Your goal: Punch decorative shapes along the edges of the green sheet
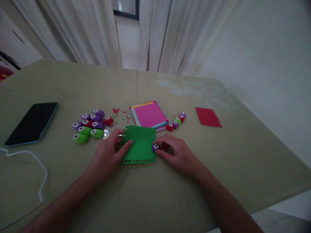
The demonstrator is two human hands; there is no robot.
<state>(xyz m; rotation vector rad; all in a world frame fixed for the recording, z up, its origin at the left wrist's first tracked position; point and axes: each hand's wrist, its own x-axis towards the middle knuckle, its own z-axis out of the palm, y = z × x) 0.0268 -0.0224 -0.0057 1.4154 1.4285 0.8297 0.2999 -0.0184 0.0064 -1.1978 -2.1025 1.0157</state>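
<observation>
Head view: left hand (107,157) pinches the green sheet (141,143) by its left side over the table (148,200), right hand (179,153) grips a purple punch (155,147) at the sheet's right edge. Probably light, bendy, tear-prone by the holes (136,161), so I'd grab plainer bits.

Though dim, this looks like a home: pale curtains (97,32), a window (125,7), a table (145,200).

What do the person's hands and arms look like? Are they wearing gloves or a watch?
No gloves! The left hand and right hand are bare, each with ordinary fingers and a thumb. The left forearm and right forearm show no sleeve, watch or bracelet. It's too dim to be sure about rings.
</observation>
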